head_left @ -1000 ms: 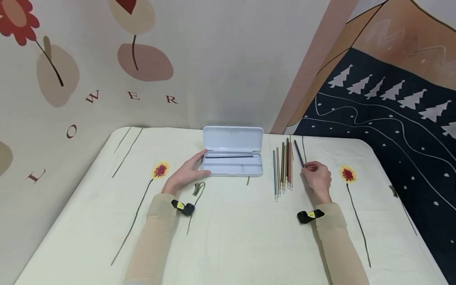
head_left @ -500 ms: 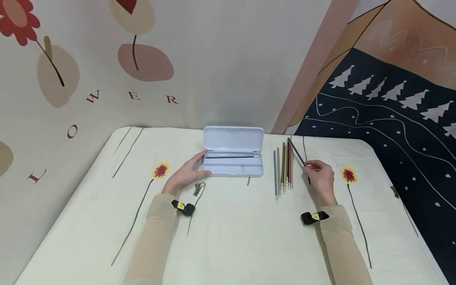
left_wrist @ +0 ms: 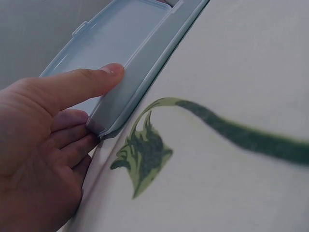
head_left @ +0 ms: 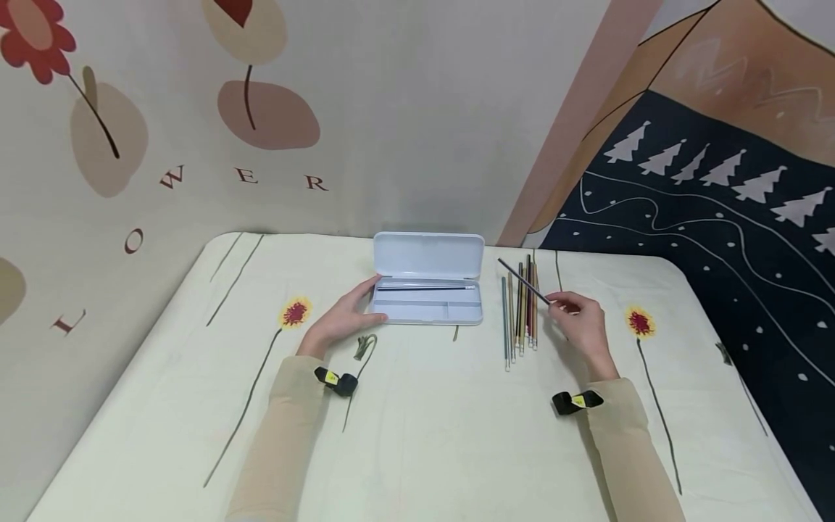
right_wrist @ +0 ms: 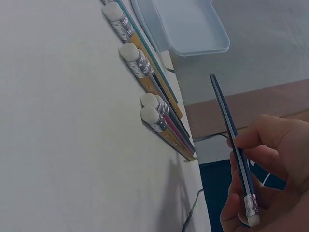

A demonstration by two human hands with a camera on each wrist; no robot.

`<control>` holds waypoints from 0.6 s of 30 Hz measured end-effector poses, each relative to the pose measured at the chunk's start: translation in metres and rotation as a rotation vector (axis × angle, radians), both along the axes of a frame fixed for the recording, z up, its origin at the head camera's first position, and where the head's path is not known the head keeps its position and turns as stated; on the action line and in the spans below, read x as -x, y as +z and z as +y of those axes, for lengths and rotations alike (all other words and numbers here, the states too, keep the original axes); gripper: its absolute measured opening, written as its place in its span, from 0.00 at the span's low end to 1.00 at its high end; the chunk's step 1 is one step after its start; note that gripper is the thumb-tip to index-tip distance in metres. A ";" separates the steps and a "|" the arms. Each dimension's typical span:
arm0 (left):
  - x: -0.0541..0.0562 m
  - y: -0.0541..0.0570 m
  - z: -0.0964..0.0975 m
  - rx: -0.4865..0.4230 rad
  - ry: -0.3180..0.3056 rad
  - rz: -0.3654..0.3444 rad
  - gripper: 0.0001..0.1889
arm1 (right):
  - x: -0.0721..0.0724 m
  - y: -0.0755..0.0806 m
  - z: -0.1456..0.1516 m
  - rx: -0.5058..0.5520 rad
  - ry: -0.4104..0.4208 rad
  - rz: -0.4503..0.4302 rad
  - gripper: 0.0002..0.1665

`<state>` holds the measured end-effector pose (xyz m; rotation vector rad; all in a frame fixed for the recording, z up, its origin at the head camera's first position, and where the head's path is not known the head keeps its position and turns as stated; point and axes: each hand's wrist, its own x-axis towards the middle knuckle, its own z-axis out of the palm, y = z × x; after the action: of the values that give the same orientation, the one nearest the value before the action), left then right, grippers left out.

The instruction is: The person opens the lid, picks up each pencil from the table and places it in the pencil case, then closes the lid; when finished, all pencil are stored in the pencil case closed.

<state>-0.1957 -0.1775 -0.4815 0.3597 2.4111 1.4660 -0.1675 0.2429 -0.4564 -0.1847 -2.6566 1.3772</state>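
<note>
A light blue pencil case (head_left: 427, 312) stands with its lid (head_left: 428, 254) raised; one dark pencil (head_left: 424, 288) lies in its long back compartment. My left hand (head_left: 342, 319) holds the case's left end, thumb (left_wrist: 104, 79) along the front side and fingers at the end. My right hand (head_left: 579, 322) pinches a dark striped pencil (right_wrist: 231, 125) between thumb and fingers. The pencil slants up to the left, its white eraser end down by the palm. In the head view it crosses over a row of several loose pencils (head_left: 520, 312).
The loose pencils lie side by side to the right of the case, eraser ends toward me. A white cloth (head_left: 443, 435) with printed flowers covers the table. Just behind the table rises a decorated wall (head_left: 417, 145).
The right hand has turned the pencil, so its far end has swung left over the loose pencils. The left hand has stayed on the case.
</note>
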 end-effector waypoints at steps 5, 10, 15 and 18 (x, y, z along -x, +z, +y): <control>-0.001 0.001 0.000 -0.002 0.002 -0.003 0.45 | 0.001 -0.003 0.000 0.002 0.071 0.042 0.14; -0.002 0.001 0.000 0.007 0.006 -0.016 0.45 | 0.003 -0.006 -0.005 -0.015 0.133 0.065 0.13; -0.001 0.001 0.001 0.029 0.002 -0.019 0.45 | 0.005 -0.006 -0.015 -0.030 0.192 0.071 0.12; -0.001 0.002 0.002 0.048 0.006 -0.018 0.45 | 0.007 -0.007 -0.023 -0.029 0.235 0.075 0.11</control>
<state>-0.1944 -0.1754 -0.4800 0.3272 2.4302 1.4050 -0.1748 0.2203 -0.4638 0.1844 -2.7027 1.3770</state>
